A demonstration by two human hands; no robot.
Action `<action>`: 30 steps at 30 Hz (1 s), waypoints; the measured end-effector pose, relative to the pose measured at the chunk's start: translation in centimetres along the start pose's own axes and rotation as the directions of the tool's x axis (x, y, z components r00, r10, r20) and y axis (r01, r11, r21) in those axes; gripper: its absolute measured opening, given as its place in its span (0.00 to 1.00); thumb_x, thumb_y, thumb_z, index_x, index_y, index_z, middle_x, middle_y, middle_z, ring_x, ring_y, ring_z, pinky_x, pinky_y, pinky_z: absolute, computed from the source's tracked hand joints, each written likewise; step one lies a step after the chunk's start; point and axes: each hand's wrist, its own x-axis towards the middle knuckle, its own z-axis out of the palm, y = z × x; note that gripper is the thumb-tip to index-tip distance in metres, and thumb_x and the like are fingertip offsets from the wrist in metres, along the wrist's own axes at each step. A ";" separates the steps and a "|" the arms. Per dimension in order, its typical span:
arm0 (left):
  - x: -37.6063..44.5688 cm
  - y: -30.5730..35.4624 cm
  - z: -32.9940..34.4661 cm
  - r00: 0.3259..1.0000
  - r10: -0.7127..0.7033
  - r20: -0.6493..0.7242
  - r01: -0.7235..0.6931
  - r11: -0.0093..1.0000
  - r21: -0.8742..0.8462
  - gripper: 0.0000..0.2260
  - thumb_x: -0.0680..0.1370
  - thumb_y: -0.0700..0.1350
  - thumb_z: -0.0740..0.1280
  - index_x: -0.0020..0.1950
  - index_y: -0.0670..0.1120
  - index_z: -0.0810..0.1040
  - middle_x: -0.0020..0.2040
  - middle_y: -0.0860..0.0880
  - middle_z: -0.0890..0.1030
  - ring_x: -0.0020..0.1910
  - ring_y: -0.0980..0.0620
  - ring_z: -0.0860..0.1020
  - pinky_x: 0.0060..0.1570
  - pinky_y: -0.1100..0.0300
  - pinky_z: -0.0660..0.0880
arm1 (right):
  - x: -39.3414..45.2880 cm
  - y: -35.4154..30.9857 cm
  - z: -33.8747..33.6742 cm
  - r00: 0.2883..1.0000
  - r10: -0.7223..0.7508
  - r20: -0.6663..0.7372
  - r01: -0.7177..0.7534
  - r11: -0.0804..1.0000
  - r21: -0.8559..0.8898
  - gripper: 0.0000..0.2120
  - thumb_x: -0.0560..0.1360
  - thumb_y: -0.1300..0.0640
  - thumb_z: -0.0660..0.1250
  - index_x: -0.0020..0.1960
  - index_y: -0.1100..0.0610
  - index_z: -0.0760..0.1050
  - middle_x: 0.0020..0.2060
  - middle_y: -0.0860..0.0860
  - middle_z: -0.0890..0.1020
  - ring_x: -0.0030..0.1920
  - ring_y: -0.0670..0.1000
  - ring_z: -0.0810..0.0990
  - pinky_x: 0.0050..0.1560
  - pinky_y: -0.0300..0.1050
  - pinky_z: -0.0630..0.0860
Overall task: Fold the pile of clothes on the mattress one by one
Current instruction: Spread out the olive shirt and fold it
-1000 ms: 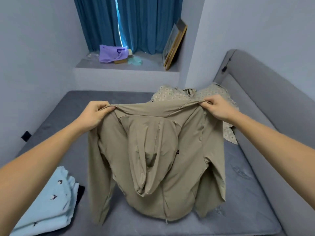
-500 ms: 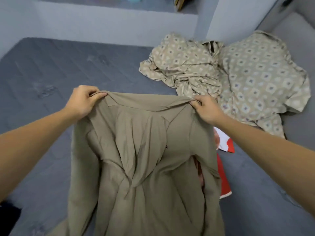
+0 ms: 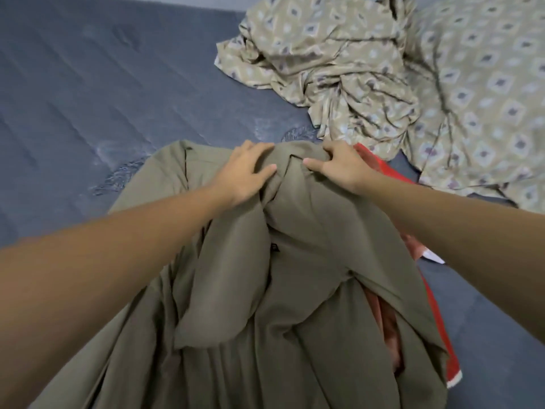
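A khaki hooded jacket (image 3: 295, 276) lies on the dark grey mattress (image 3: 103, 98), its hood hanging down the middle. My left hand (image 3: 247, 172) rests flat on the collar area with fingers spread. Beside it, my right hand (image 3: 339, 166) pinches a fold of the jacket's top edge between thumb and curled fingers. A red garment (image 3: 436, 305) with a white edge lies partly under the jacket's right side.
A crumpled beige patterned cloth (image 3: 339, 60) and a flatter piece of the same pattern (image 3: 486, 98) lie at the back right of the mattress. Bare mattress stretches to the left and at the far right front.
The jacket came down from being held up by its shoulders onto the mattress. Both hands moved inward to the collar; the left hand let go and now lies flat.
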 end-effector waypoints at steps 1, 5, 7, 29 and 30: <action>1.0 1.0 0.9 1.000 0.021 -0.010 -0.021 1.000 -0.018 0.22 0.85 0.53 0.64 0.78 0.49 0.69 0.69 0.44 0.73 0.72 0.44 0.70 0.74 0.50 0.65 | 0.1 0.2 -0.4 1.000 0.002 0.023 -0.002 0.999 0.032 0.09 0.78 0.50 0.73 0.41 0.51 0.80 0.36 0.44 0.84 0.38 0.43 0.80 0.41 0.47 0.72; 4.3 4.5 3.5 0.996 0.087 0.023 -0.084 0.991 -0.108 0.21 0.86 0.52 0.62 0.78 0.50 0.69 0.68 0.44 0.74 0.71 0.44 0.71 0.72 0.49 0.66 | -0.4 1.1 -2.0 0.995 0.025 0.098 -0.041 0.986 0.163 0.07 0.77 0.55 0.75 0.50 0.59 0.86 0.56 0.45 0.86 0.55 0.44 0.82 0.57 0.46 0.76; 5.2 5.1 4.7 0.992 0.111 0.065 -0.103 0.988 -0.117 0.18 0.86 0.49 0.62 0.75 0.49 0.72 0.63 0.45 0.75 0.67 0.45 0.72 0.70 0.49 0.68 | -0.8 1.7 -2.4 0.994 0.018 0.103 -0.030 0.993 0.115 0.10 0.76 0.55 0.76 0.51 0.63 0.86 0.57 0.51 0.86 0.55 0.49 0.83 0.55 0.51 0.78; 6.0 8.8 5.7 0.986 0.043 0.160 -0.025 0.993 -0.117 0.11 0.76 0.58 0.72 0.55 0.58 0.76 0.57 0.51 0.83 0.55 0.52 0.78 0.58 0.53 0.72 | -6.3 6.0 -4.4 0.993 0.117 -0.007 -0.103 0.904 0.415 0.16 0.79 0.55 0.74 0.42 0.68 0.78 0.33 0.53 0.77 0.35 0.47 0.74 0.42 0.44 0.70; 6.2 9.5 5.9 0.977 0.073 0.198 -0.060 0.996 -0.071 0.07 0.77 0.55 0.74 0.49 0.56 0.79 0.57 0.49 0.84 0.51 0.54 0.78 0.56 0.56 0.72 | -7.0 6.2 -5.1 0.993 0.115 0.022 -0.113 0.898 0.425 0.13 0.79 0.56 0.75 0.42 0.65 0.78 0.32 0.50 0.78 0.34 0.45 0.75 0.40 0.41 0.71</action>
